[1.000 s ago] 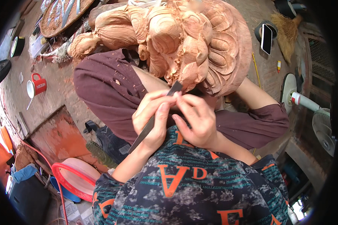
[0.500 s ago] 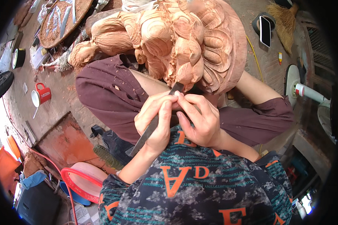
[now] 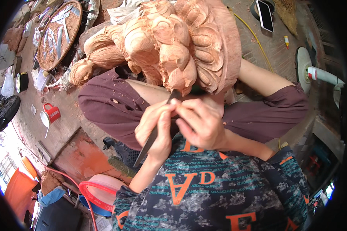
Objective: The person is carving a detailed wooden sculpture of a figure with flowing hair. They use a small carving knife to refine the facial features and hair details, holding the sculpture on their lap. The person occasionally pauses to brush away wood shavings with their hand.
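Note:
A large carved wooden figure (image 3: 140, 42) with folds and rounded, petal-like forms lies across my crossed legs. My left hand (image 3: 154, 125) is wrapped round a dark, flat metal carving chisel (image 3: 145, 149), whose back end slants down past my left wrist. At the front end, my right hand (image 3: 202, 122) pinches the blade with thumb and fingers, close to my left fingertips. The chisel's tip meets the near end of a rounded lobe (image 3: 180, 79) on the carving; the exact cutting edge is too small to make out.
A round tray (image 3: 52, 63) of blades and wood shavings stands at the far left. On the floor at left are a red mug (image 3: 52, 114) and a roll of tape (image 3: 22, 82). A phone (image 3: 264, 17), a yellow cable (image 3: 254, 34) and a white fan (image 3: 322, 74) are at right.
The whole view has shifted a little, so the carving sits further left and higher. Both hands keep their hold on the chisel, its tip still at the carving's near end.

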Motion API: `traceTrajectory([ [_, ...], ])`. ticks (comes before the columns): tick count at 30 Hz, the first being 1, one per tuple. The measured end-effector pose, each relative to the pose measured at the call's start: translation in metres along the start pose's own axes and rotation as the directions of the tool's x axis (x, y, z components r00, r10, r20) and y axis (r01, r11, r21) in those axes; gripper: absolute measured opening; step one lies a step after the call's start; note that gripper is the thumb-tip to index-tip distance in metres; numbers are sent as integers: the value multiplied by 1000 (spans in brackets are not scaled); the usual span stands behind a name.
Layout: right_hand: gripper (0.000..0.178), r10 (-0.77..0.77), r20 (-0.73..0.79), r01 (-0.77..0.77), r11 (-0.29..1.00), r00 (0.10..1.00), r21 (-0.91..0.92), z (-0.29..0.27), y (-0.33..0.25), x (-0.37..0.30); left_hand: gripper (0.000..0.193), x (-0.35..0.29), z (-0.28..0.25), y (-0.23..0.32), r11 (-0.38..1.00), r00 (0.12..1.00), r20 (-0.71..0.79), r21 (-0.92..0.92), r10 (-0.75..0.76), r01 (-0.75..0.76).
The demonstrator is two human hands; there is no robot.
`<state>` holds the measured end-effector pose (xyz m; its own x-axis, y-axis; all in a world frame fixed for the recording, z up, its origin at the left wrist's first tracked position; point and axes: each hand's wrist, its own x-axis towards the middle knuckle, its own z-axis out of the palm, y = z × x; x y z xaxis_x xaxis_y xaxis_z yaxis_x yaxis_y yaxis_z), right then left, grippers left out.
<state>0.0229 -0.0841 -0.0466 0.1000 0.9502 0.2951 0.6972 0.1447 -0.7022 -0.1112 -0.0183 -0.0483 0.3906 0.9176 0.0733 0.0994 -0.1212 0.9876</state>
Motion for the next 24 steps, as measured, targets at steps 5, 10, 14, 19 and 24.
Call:
traceTrajectory([
  [5, 48, 8, 65, -13, 997, 998, 82, 4, -2, 0, 12, -5, -11, -4, 998, 998, -12, -36, -60, 59],
  [10, 52, -24, -267, 0, 996, 963, -90, -11, 13, 5, 21, -5, -7, 1, 984, 992, 124, 170, 28, -49],
  [14, 57, -191, 16, 191, 974, 982, -118, -38, 21, 44, 17, 1, -2, 0, 963, 983, 123, 217, 136, -161],
  [19, 52, -286, 240, 331, 927, 928, -175, -45, 27, 75, 16, -5, -1, 1, 954, 988, 68, 261, 136, -149],
  [24, 36, -348, 222, 403, 863, 911, -304, -46, 32, 84, 16, 1, 5, 2, 962, 985, 23, 213, 172, -173],
])
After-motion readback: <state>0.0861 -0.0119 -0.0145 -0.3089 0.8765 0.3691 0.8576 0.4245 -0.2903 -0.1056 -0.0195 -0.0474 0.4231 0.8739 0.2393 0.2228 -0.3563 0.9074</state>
